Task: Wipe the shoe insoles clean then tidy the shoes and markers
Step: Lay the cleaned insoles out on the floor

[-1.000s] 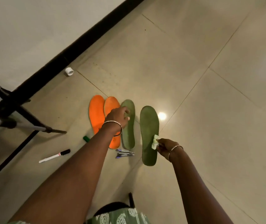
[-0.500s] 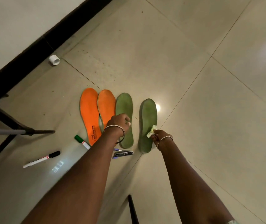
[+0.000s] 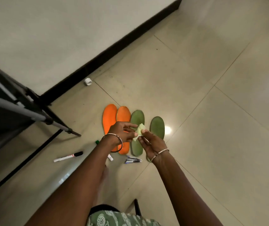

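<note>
Pinching wipe with left hand and right hand | change: both lifted off green insoles | meaning: refolding, more wiping likely ahead.

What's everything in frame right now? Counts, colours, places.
orange insoles: 2, orange, floor, left of row
green insoles: 2, green, floor, right of row
wipe: 1, pale yellow-green, pinched between both grips
markers: 2, white, one black-capped, one green-capped and part-hidden; floor, left
pens: small bundle, blue-silver, floor near insole heels
white cap: 1, white, by skirting
stand: 1, black, left
left grip: pinches wipe
right grip: pinches wipe
</note>
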Motion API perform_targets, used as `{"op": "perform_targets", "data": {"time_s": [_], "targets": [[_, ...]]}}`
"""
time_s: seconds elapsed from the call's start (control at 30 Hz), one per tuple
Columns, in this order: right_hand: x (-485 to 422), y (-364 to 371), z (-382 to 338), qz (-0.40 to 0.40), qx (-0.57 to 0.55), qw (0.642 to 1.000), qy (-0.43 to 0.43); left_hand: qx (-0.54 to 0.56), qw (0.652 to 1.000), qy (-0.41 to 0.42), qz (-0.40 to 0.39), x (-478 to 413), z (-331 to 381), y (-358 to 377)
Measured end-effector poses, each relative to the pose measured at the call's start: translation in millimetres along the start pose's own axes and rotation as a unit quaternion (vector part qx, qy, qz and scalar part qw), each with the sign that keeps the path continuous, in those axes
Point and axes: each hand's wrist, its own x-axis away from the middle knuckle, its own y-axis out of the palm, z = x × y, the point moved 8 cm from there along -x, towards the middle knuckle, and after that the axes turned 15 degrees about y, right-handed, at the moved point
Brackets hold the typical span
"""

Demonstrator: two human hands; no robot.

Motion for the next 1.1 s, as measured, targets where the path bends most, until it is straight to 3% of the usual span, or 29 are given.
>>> {"op": "perform_targets", "data": {"time_s": [0.37,0.53,0.73,0.93,1.1], "targets": [[178,104,61,-0.113,0.174,0.978,-0.032,0.088,0.969,0.088,0.215,188,112,-79],[267,137,116,-0.179,0.219,0.955,-0.087,0.174,0.927,0.123,0.308,304,149,-102],[356,171,202,-0.267,0.348,0.887,-0.145,0.256,0.852,0.172,0.423,438,161,-128],[423,202,310,-0.363,0.471,0.789,-0.153,0.247,0.794,0.230,0.506,566,150,-166],[446,230,390,-0.385,0.535,0.729,-0.185,0.249,0.744,0.216,0.581,641,116,-201]]}}
